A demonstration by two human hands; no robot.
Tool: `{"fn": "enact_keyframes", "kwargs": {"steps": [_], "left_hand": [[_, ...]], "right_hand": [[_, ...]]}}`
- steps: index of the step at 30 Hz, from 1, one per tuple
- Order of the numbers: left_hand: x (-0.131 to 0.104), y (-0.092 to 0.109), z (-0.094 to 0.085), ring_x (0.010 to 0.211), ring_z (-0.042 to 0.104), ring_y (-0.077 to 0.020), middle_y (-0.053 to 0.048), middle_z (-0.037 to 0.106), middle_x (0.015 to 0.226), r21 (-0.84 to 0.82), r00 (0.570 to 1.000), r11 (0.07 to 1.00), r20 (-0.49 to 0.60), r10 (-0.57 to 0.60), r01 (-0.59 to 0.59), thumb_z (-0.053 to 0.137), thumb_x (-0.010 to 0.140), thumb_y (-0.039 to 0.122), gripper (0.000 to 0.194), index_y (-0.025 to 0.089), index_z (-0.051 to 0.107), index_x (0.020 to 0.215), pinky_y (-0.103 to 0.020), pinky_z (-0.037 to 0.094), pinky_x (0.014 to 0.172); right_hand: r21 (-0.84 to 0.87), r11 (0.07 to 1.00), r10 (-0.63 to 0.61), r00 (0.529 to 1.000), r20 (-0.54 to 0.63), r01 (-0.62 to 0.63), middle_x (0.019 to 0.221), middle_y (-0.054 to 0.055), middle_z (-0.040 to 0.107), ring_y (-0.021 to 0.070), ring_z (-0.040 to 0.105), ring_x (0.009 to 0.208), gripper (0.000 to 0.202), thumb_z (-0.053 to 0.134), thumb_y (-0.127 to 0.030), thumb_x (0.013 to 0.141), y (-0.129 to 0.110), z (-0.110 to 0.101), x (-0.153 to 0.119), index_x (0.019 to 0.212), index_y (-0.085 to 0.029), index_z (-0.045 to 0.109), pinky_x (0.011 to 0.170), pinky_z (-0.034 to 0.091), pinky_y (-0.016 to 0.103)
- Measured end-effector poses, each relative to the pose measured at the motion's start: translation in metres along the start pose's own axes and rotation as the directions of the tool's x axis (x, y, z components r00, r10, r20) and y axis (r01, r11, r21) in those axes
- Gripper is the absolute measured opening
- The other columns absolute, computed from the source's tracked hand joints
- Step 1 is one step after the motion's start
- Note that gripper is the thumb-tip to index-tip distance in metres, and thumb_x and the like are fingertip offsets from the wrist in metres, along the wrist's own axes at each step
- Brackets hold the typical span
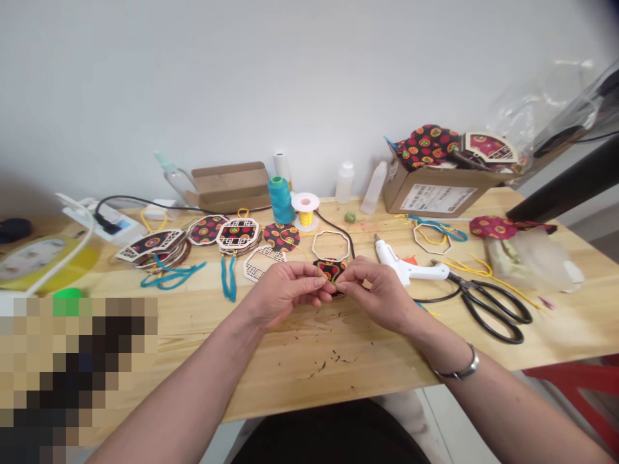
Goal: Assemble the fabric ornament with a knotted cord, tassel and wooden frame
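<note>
My left hand (300,287) and my right hand (374,290) meet over the middle of the table, thumbs and fingertips pinched together. Between them is something small and greenish, too small to name. A black, red and yellow patterned fabric piece (330,265) shows right behind the fingertips; whether the fingers grip it I cannot tell. Just beyond lies a pale scalloped wooden frame (331,233). Left of my left hand rests a wooden lattice panel (256,263). A white glue gun (411,267) lies beside my right hand, with black-handled scissors (493,309) farther right.
Finished lattice ornaments (239,235) with blue tassels lie at left. A teal thread cone (281,201), a yellow thread spool (306,212) and plastic bottles (345,183) stand toward the wall. A cardboard box (428,193) of fabric pieces sits back right. Dark scraps (322,366) dot the front.
</note>
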State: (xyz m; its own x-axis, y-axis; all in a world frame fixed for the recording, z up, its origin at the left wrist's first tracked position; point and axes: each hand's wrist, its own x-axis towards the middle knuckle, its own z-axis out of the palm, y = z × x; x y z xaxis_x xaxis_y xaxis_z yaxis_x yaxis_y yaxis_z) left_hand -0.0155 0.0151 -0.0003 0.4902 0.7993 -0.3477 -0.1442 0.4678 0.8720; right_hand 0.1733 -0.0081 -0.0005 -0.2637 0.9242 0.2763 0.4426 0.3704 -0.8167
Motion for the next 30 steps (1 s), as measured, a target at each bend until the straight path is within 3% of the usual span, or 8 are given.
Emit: {"fn": "enact_keyframes", "kwargs": {"steps": [14, 19, 22, 25, 28, 30], "left_hand": [[-0.001, 0.0, 0.0, 0.063, 0.066, -0.012, -0.006, 0.073, 0.075, 0.017, 1.0, 1.0, -0.007, 0.013, -0.013, 0.074, 0.07, 0.025, 0.017, 0.012, 0.066, 0.076, -0.019, 0.047, 0.053], [0.001, -0.001, 0.001, 0.061, 0.066, -0.0137, -0.007, 0.072, 0.075, 0.114, 0.992, 0.991, -0.099, 0.077, -0.066, 0.072, 0.071, 0.032, 0.021, 0.013, 0.065, 0.078, -0.019, 0.043, 0.047], [0.002, -0.002, 0.002, 0.053, 0.062, -0.0124, -0.005, 0.069, 0.069, 0.239, 0.955, 0.956, -0.201, 0.219, -0.169, 0.069, 0.073, 0.035, 0.023, 0.013, 0.064, 0.079, -0.02, 0.039, 0.042], [0.001, -0.004, 0.005, 0.058, 0.063, -0.0132, -0.004, 0.069, 0.074, 0.417, 0.865, 0.862, -0.274, 0.42, -0.287, 0.065, 0.077, 0.035, 0.023, 0.015, 0.064, 0.089, -0.023, 0.044, 0.049], [-0.004, -0.005, 0.008, 0.097, 0.062, -0.0187, -0.007, 0.067, 0.109, 0.585, 0.761, 0.685, -0.17, 0.626, -0.433, 0.061, 0.081, 0.03, 0.025, 0.019, 0.064, 0.104, -0.028, 0.049, 0.08], [-0.007, -0.005, 0.01, 0.115, 0.053, -0.0203, -0.007, 0.06, 0.125, 0.618, 0.771, 0.617, -0.027, 0.636, -0.487, 0.057, 0.085, 0.027, 0.03, 0.021, 0.062, 0.113, -0.03, 0.042, 0.095]], "right_hand": [[-0.013, 1.0, 0.025, 1.0, 0.008, -0.025, 0.071, 0.002, 0.061, 0.0129, 0.055, 0.068, 0.012, 0.056, -0.016, 0.081, 0.0, -0.002, -0.001, 0.07, -0.017, 0.062, 0.063, 0.043, 0.027], [0.005, 1.0, 0.022, 1.0, 0.008, -0.022, 0.071, 0.001, 0.061, 0.0128, 0.055, 0.068, 0.012, 0.056, -0.016, 0.081, -0.002, -0.003, 0.0, 0.07, -0.017, 0.062, 0.064, 0.043, 0.027], [0.015, 1.0, 0.012, 1.0, 0.021, -0.012, 0.07, 0.001, 0.061, 0.0127, 0.054, 0.068, 0.012, 0.056, -0.016, 0.081, -0.002, -0.003, 0.0, 0.07, -0.018, 0.062, 0.064, 0.043, 0.027], [0.03, 0.999, 0.017, 0.999, 0.027, -0.018, 0.069, 0.001, 0.06, 0.0125, 0.054, 0.068, 0.013, 0.057, -0.017, 0.081, -0.002, -0.003, -0.001, 0.069, -0.018, 0.061, 0.064, 0.042, 0.026], [0.058, 0.998, 0.022, 0.999, 0.045, -0.025, 0.07, 0.001, 0.06, 0.0124, 0.054, 0.068, 0.013, 0.056, -0.018, 0.082, -0.002, -0.004, -0.001, 0.07, -0.017, 0.062, 0.063, 0.042, 0.026], [0.07, 0.997, 0.015, 0.998, 0.056, -0.019, 0.071, 0.001, 0.06, 0.0125, 0.055, 0.069, 0.013, 0.056, -0.019, 0.082, -0.002, -0.004, -0.002, 0.071, -0.018, 0.063, 0.064, 0.043, 0.026]]}}
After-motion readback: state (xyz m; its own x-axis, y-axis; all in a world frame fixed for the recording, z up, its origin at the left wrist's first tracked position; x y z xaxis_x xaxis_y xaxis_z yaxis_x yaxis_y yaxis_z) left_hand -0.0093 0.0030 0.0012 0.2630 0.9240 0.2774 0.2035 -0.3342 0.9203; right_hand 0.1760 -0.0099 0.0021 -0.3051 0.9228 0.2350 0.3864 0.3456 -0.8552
